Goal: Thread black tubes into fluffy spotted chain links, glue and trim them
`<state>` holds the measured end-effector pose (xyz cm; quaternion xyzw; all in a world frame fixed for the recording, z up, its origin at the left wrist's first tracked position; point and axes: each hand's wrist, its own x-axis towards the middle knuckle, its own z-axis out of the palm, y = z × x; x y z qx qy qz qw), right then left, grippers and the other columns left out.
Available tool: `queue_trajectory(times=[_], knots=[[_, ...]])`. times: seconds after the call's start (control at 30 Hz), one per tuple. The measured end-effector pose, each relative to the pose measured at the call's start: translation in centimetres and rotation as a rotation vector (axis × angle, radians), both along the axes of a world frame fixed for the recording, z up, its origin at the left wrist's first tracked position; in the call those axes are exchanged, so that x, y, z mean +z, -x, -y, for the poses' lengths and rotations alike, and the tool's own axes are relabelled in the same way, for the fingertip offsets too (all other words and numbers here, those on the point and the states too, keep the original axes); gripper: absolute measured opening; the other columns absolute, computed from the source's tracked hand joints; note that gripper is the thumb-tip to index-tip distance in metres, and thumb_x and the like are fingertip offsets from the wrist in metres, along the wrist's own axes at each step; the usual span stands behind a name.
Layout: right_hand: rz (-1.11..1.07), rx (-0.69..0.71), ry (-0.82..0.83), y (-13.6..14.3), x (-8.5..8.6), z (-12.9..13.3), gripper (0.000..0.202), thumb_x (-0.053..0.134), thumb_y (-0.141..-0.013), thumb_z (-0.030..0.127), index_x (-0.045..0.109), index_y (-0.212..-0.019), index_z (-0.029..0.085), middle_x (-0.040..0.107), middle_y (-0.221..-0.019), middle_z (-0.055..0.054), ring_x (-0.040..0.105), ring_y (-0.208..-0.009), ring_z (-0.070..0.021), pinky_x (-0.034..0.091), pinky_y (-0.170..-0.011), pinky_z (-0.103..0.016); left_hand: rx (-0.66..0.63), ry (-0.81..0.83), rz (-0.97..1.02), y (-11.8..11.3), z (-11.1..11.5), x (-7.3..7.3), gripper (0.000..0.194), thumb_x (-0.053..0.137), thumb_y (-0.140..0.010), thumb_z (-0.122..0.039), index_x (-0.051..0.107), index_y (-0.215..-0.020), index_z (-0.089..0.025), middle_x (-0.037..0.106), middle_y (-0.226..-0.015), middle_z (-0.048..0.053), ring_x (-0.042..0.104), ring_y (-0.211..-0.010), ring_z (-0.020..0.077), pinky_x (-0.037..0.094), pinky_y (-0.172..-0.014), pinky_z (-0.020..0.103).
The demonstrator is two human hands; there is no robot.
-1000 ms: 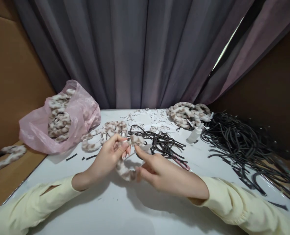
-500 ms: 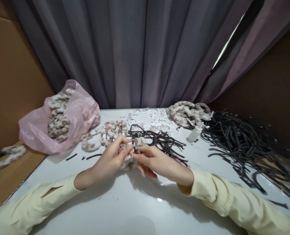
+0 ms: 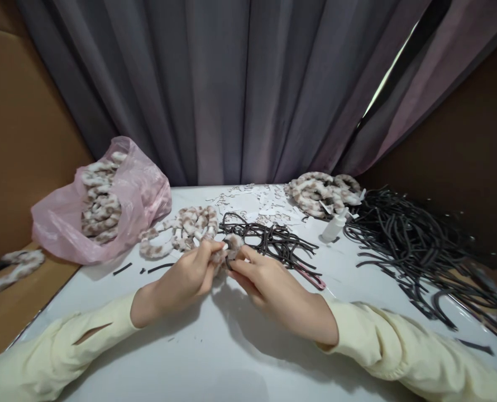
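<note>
Before me, both hands meet over a white-and-brown furry tube [image 3: 233, 241]. My left hand [image 3: 189, 274] is closed, its thumb and forefinger pinching the tube from the left. Close beside it, my right hand [image 3: 269, 285] is closed too, fingertips pressed on the same tube where a short dark piece, seemingly a cord end [image 3: 228, 262], shows. My fingers hide much of the tube. Just beyond lie a loose pile of black cords [image 3: 269, 237] and, to the left, several more furry tubes [image 3: 192, 223].
A pink plastic bag [image 3: 148, 190] of furry tubes stands left. At the back are scattered white scraps [image 3: 257, 204] and coiled furry rings [image 3: 311, 192]. A small white bottle [image 3: 333, 229] stands near a large black cord heap [image 3: 407, 240]. A pink tool [image 3: 313, 278] lies by the nearer cords.
My right hand has turned and its lower fingers have curled in. The furry tube has shifted slightly, a dark end now shows between the hands, and the pink tool is more exposed.
</note>
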<state>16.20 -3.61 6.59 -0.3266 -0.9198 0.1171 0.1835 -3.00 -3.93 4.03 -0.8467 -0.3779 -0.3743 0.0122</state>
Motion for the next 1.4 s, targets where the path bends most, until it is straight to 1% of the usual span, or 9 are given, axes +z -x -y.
queue_trajectory(times=[0.13,0.27,0.37,0.53,0.67,0.8,1.0,1.2,1.4], knots=[[0.225,0.003,-0.222,-0.5,0.5,0.4,0.017,0.050,-0.078,0.004,0.058,-0.090,0.013,0.055,-0.096,-0.008,0.051,-0.064,-0.0135,0.028,-0.048,-0.026,-0.086,-0.016,-0.141,-0.2,-0.2,0.2,0.031,0.035,-0.079,-0.001,0.045,-0.103,-0.018,0.062,-0.081,0.004,0.061,-0.072,0.0158,0.050,-0.066,0.026],[0.284,-0.031,-0.509,-1.4,1.5,0.1,0.012,0.050,-0.078,0.005,0.059,-0.078,0.014,0.055,-0.082,-0.007,0.048,-0.064,-0.0161,0.018,-0.045,-0.031,-0.207,-0.032,-0.195,-0.4,-0.1,0.6,0.038,0.033,-0.073,0.004,0.047,-0.104,-0.015,0.059,-0.076,0.005,0.057,-0.069,0.0156,0.047,-0.063,0.025],[0.285,0.002,-0.558,-1.9,1.9,-0.2,0.013,0.050,-0.080,0.006,0.058,-0.074,0.014,0.055,-0.081,-0.007,0.046,-0.064,-0.0161,0.017,-0.046,-0.031,-0.299,0.025,-0.202,-0.5,0.2,1.0,0.036,0.032,-0.074,0.003,0.048,-0.102,-0.014,0.058,-0.073,0.004,0.054,-0.064,0.0138,0.043,-0.058,0.022],[0.267,0.054,-0.335,-2.1,2.5,-0.8,0.020,0.045,-0.073,-0.002,0.053,-0.073,0.015,0.055,-0.088,-0.004,0.042,-0.055,-0.0099,0.019,-0.045,-0.027,-0.356,0.202,-0.219,-0.5,0.3,1.6,0.024,0.033,-0.078,-0.001,0.048,-0.091,-0.016,0.056,-0.070,0.002,0.050,-0.059,0.0116,0.040,-0.056,0.020],[0.205,0.135,-0.074,-2.2,2.9,-1.3,0.028,0.042,-0.067,-0.006,0.052,-0.083,0.015,0.056,-0.088,-0.004,0.049,-0.062,-0.0108,0.029,-0.051,-0.022,-0.370,0.241,-0.220,-0.2,-0.1,1.6,0.033,0.033,-0.077,0.002,0.047,-0.100,-0.017,0.060,-0.084,0.004,0.056,-0.071,0.0127,0.043,-0.063,0.020],[0.083,0.181,0.112,-2.2,3.0,-2.0,0.026,0.044,-0.074,-0.006,0.053,-0.087,0.014,0.059,-0.082,-0.004,0.054,-0.069,-0.0126,0.036,-0.058,-0.021,-0.334,0.236,-0.193,0.1,-0.2,1.5,0.036,0.033,-0.076,0.002,0.045,-0.103,-0.018,0.061,-0.084,0.004,0.058,-0.071,0.0125,0.043,-0.063,0.020],[-0.104,0.301,0.185,-1.9,3.0,-3.0,0.016,0.047,-0.082,0.001,0.056,-0.082,0.014,0.059,-0.077,-0.002,0.054,-0.069,-0.0119,0.038,-0.062,-0.020,-0.314,0.227,-0.204,0.2,0.0,0.8,0.039,0.033,-0.073,0.002,0.039,-0.106,-0.019,0.056,-0.079,0.001,0.055,-0.063,0.0108,0.044,-0.058,0.019],[-0.142,0.361,0.296,-2.0,3.1,-3.4,0.015,0.053,-0.078,0.000,0.057,-0.084,0.014,0.060,-0.080,-0.002,0.053,-0.070,-0.0106,0.040,-0.063,-0.019,-0.446,0.029,-0.194,-0.1,-0.3,0.6,0.045,0.033,-0.075,0.001,0.035,-0.116,-0.018,0.054,-0.073,0.001,0.050,-0.061,0.0130,0.045,-0.058,0.022],[-0.043,0.477,0.502,-2.4,3.4,-4.0,0.026,0.051,-0.074,-0.004,0.057,-0.095,0.012,0.062,-0.086,-0.004,0.055,-0.072,-0.0106,0.042,-0.064,-0.019,-0.550,-0.211,-0.366,-0.5,-0.1,0.9,0.039,0.033,-0.086,-0.004,0.035,-0.124,-0.012,0.055,-0.064,0.002,0.045,-0.055,0.0152,0.042,-0.056,0.027]])
